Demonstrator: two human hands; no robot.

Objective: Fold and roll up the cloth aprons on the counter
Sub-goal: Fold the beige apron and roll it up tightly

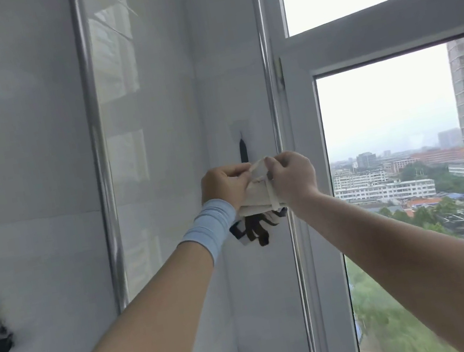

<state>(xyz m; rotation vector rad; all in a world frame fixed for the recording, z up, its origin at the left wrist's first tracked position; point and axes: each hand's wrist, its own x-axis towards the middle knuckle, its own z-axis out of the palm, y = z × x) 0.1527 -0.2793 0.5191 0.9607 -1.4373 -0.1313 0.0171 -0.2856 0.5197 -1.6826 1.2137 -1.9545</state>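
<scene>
The left hand [223, 185] and right hand [292, 176] both grip the rolled apron [255, 201], fingers curled and pinching its strap [258, 168] at the roll's top. It is held up before the white wall [227, 83], just beside the window frame [303, 132].

Free room: lower centre btwn the forearms, and left of left hand [223, 188] in front of tiled wall [18, 151]. Ahead, wall blocks. Black hook [242, 150] just above the hands, dark hanging straps [254, 232] just below rolled apron [256, 199] they grip. Right of right hand [294, 175], window frame [305, 132] stands close; can't tell if pane is open. Vertical metal strip [102, 167] further left.
</scene>
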